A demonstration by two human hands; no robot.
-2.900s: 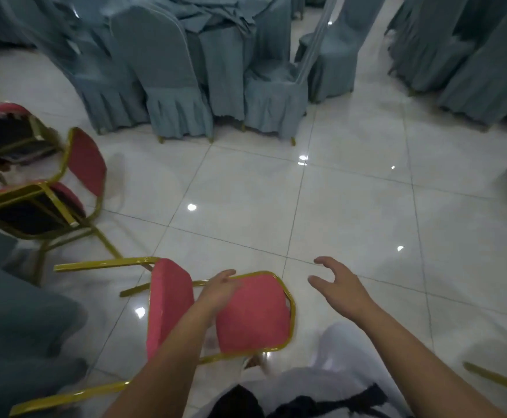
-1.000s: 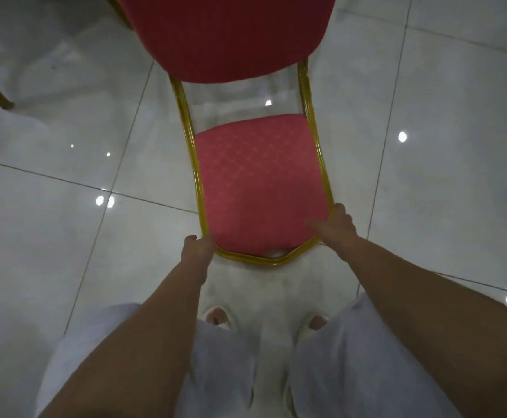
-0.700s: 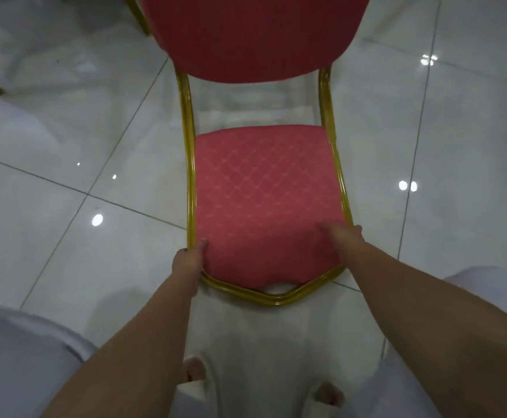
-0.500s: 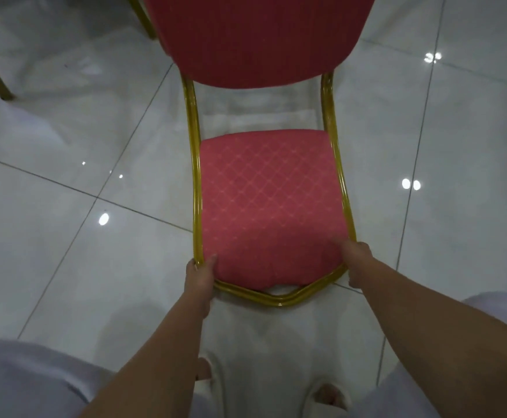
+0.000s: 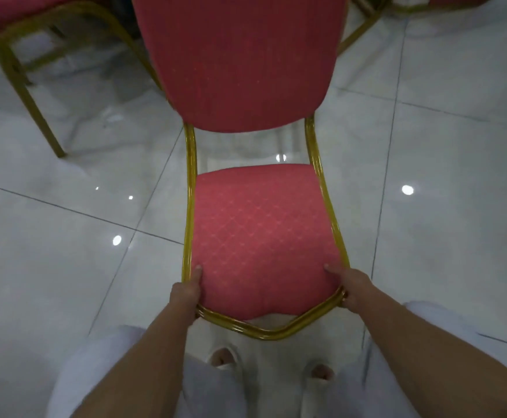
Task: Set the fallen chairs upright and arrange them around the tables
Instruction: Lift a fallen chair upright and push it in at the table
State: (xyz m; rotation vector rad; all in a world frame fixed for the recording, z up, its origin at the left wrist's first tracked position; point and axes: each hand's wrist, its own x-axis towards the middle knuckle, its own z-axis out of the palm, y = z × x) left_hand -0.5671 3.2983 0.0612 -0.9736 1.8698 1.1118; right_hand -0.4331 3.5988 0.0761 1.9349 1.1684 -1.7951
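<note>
Nearest the camera, the person's two feet [image 5: 222, 359] stand on the floor [image 5: 65, 267] just behind the chair.

Both hands grip the front of the red chair [image 5: 261, 230], which stands upright directly ahead. The left hand [image 5: 186, 292] is wrapped round the front left corner of the frame [image 5: 189, 206], thumb pressed on the seat cushion [image 5: 261, 236]. The right hand [image 5: 350, 289] is wrapped round the front right corner likewise.

Procedure: keep the grip even at both corners, lift or slide squarely, and avoid dragging the legs across the tile. No worktop is in view, so look up for it before moving off.

The seat is padded fabric with a diamond weave. The frame is ribbed, gold-coloured tube. The backrest [image 5: 240, 61] is a rounded, plainer red panel. The floor is glossy pale tile and reflects lamps. Further chairs stand at far left [image 5: 14, 64] and far right [image 5: 376, 13].
</note>
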